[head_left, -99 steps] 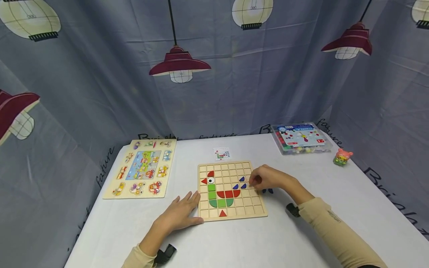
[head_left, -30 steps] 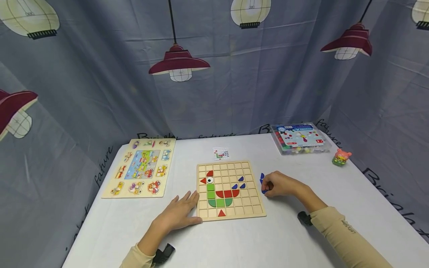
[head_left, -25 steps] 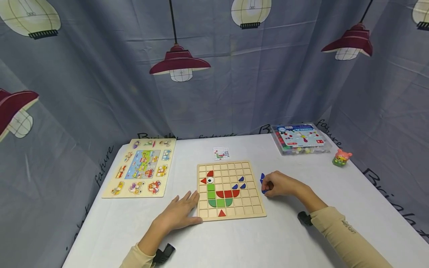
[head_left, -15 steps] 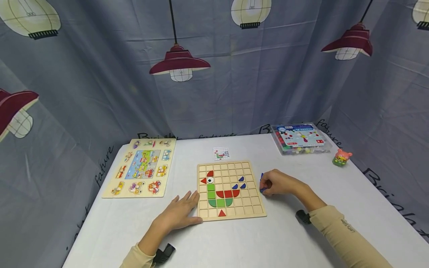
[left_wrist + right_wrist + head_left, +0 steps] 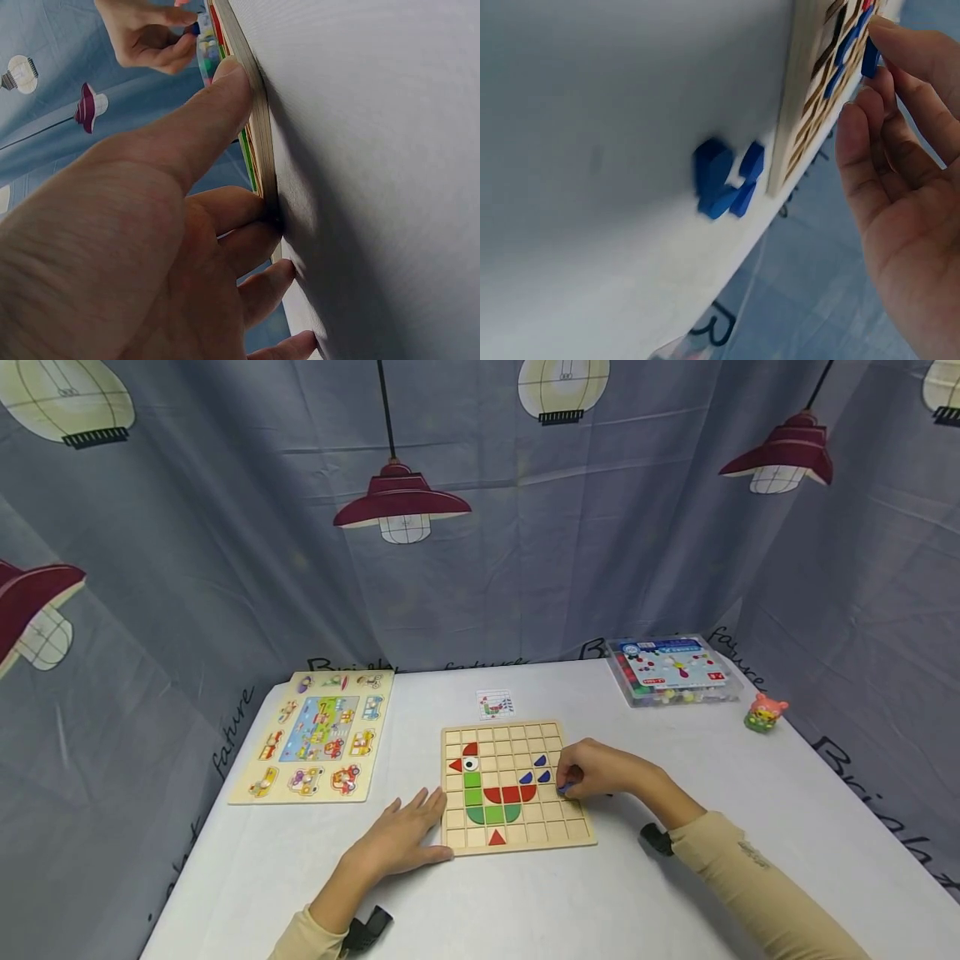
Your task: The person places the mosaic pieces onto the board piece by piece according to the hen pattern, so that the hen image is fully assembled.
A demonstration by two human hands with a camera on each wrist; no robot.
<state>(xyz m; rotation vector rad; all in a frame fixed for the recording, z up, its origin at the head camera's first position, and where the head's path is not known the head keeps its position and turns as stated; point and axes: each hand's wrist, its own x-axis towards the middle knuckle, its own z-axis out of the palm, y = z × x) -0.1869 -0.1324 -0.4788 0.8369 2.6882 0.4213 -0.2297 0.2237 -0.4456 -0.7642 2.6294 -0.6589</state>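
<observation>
My right hand (image 5: 606,768) pinches a small blue half-round block (image 5: 871,58) between thumb and fingertips, over the right side of the wooden grid board (image 5: 551,833). Red, green and blue pieces, with an eye tile (image 5: 470,763), form a bird-like figure on the board. Several blue blocks (image 5: 715,166) lie on the table beside the board's right edge in the right wrist view; my hand mostly hides them in the head view. At the board's left side, my left hand (image 5: 401,835) rests with fingers extended, its thumb (image 5: 225,94) and fingertips touching the edge.
A small picture card (image 5: 496,704) lies behind the board. On the left is a wooden vehicle puzzle (image 5: 315,739). A clear plastic case (image 5: 675,670) and a pink-and-green toy figure (image 5: 765,712) stand at the back right of the white table (image 5: 600,902).
From the blue blocks right of the board, my right hand has moved left over the grid, carrying one blue block. My left hand has stayed in place.
</observation>
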